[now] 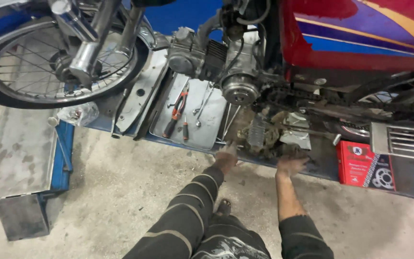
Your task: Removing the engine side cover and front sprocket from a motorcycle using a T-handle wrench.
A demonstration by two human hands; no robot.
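In the head view, the left hand [227, 154] rested flat at the edge of the surface [322, 160], fingers released, just beside a heap of dirty rags [264, 136]. The right hand [291, 164] lay on the same heap; whether it grasped the cloth I cannot tell. Above hung the motorcycle engine [212, 55] and chain [288, 96]. A metal tray [207, 120] with pliers [177, 112] and wrenches stood left, a red box [360, 165] right.

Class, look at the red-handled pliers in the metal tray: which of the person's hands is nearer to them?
Left. The left hand rests at the platform edge just right of the tray holding the pliers; the right hand lies farther right.
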